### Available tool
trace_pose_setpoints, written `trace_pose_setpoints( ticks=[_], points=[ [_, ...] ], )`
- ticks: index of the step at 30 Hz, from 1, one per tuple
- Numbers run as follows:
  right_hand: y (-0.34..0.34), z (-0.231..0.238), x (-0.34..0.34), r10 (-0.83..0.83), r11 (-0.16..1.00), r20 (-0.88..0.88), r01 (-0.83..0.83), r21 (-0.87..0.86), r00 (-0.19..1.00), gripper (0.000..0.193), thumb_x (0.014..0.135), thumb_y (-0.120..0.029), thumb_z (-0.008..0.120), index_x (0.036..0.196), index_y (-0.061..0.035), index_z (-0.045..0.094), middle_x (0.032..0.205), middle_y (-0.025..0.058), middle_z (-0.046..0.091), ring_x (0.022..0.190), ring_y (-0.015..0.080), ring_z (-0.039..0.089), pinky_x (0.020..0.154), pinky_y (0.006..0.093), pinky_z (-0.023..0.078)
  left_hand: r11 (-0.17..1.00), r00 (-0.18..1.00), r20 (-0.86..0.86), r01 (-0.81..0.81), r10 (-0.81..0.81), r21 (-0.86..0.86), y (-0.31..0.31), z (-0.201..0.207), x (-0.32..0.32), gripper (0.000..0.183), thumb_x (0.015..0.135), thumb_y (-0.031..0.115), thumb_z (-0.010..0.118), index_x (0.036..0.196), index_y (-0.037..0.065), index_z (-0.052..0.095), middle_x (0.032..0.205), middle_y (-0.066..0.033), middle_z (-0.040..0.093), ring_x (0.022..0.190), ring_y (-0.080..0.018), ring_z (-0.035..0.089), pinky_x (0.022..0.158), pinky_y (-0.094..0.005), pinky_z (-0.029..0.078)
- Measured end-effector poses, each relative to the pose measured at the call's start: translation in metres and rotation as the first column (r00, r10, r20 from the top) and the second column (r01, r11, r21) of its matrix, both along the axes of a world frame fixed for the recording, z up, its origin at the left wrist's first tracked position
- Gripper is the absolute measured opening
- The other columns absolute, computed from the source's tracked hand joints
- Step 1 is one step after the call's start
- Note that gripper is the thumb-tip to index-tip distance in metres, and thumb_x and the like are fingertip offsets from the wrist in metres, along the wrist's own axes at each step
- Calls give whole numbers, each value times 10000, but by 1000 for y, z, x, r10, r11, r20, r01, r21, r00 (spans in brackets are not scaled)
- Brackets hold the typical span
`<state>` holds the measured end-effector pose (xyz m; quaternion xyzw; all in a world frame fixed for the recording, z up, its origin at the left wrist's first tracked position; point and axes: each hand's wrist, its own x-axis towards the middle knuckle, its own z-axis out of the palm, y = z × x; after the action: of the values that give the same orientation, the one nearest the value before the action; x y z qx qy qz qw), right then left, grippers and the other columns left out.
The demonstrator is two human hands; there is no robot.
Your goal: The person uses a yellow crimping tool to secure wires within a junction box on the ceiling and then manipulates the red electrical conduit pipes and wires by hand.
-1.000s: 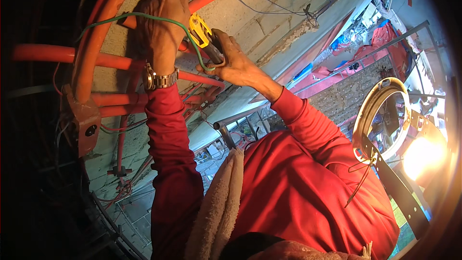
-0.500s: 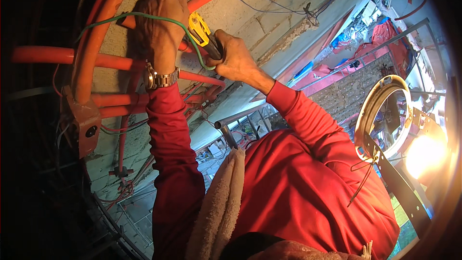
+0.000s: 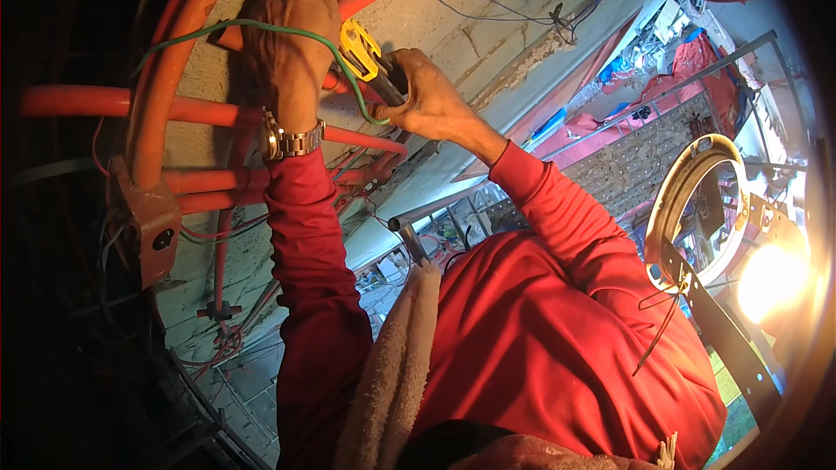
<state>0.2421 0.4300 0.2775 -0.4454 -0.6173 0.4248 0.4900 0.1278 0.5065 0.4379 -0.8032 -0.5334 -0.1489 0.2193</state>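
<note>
Right hand (image 3: 430, 103) holding yellow tool (image 3: 360, 54) beside green wire (image 3: 292, 30)

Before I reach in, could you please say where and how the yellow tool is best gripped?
The yellow tool is probably best taken by its dark lower end, from the right, as the right hand holds it: it slants, its yellow end pointing up and left toward the left hand.
</note>
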Motion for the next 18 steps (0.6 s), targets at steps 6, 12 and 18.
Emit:
trace_pose_setpoints(
  ticks=[6, 12, 18],
  points=[
    [-2, 10, 3, 85, 990, -44, -89, -110, 995, 577, 713, -266, 879, 1078, 87, 606, 976, 228, 631, 858, 300, 626, 754, 422, 494, 1000, 1000, -3, -22, 22, 3, 2, 0, 0, 472, 1069, 459, 467, 1078, 51, 705, 930, -206, 716, 884, -426, 671, 751, -506, 503],
    [-2, -12, -6, 59, 998, -70, -57, 32, 996, 871, 760, -392, 902, 1378, 71, 498, 1323, 281, 552, 1238, 359, 563, 1055, 431, 452, 998, 996, -91, 22, -17, 53, 2, 0, -3, 444, 1061, 427, 493, 1048, 35, 702, 944, -209, 713, 909, -421, 668, 767, -512, 506],
    [9, -13, -2, 40, 977, -109, -16, 213, 993, 1000, 682, -541, 916, 1361, 81, 525, 1249, 301, 578, 1129, 416, 588, 979, 487, 492, 995, 996, -84, 38, -31, 87, 3, -1, 0, 433, 1060, 408, 500, 1011, 23, 694, 937, -217, 708, 923, -424, 663, 771, -515, 510]
  ],
)
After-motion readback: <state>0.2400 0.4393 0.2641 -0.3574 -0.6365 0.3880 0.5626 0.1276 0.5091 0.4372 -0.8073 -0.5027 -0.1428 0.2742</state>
